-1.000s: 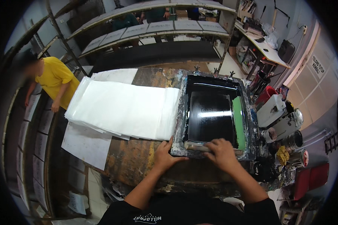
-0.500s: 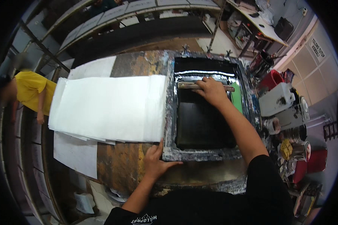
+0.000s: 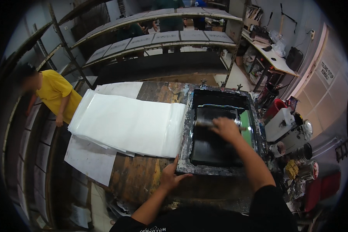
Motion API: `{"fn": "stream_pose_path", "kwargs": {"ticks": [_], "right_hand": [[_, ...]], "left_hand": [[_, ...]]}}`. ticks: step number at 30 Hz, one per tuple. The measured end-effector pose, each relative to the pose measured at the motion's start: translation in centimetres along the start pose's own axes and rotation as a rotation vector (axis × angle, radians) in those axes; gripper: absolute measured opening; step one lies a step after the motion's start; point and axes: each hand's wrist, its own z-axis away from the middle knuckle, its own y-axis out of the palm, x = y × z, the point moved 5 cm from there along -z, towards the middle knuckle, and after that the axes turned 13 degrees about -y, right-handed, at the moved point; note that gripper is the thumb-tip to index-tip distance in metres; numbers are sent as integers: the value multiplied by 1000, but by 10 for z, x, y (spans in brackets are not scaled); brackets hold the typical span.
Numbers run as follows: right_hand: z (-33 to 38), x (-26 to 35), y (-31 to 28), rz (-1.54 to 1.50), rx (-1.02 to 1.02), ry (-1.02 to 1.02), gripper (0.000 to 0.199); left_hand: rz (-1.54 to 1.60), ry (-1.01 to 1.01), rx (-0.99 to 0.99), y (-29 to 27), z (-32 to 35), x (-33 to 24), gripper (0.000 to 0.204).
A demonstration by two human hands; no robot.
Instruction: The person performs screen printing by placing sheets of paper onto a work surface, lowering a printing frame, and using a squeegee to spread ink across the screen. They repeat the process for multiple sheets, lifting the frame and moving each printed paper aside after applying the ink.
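A screen printing frame (image 3: pixel 185 131) with ink-smeared edges lies on the worktable, black ink spread over its mesh. Inside it my right hand (image 3: pixel 225 128) grips a squeegee (image 3: pixel 204 123), slightly blurred by motion, about midway down the mesh. A band of ink lies beyond the squeegee, and a green strip (image 3: pixel 246 120) shows along the right side. My left hand (image 3: pixel 171 176) rests against the frame's near left corner, its index finger and thumb stretched apart along the two edges. Left of the frame, a stack of white sheets (image 3: pixel 129 123) reaches up to it.
Clamps with wing screws (image 3: pixel 222 84) sit along the frame's far edge. Ink cans (image 3: pixel 308 170) and white containers (image 3: pixel 280 125) crowd the right side. A person in a yellow shirt (image 3: pixel 60 92) stands at the left by racks. Ahead, a drying rack (image 3: pixel 162 45) holds printed sheets.
My right hand has drawn the squeegee toward me across the mesh. My left hand stays at the frame's corner. The view has tilted up, showing more of the racks.
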Motion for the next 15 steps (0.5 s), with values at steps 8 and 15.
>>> {"fn": "stream_pose_path", "kwargs": {"ticks": [8,15], "right_hand": [[88,132,-125,-23,-8,20,36],[30,130,-223,251,-444,11,30]], "left_hand": [[533,-114,-10,-22,-11,-72,96],[414,84,-144,-25,-50,-119,104]]}}
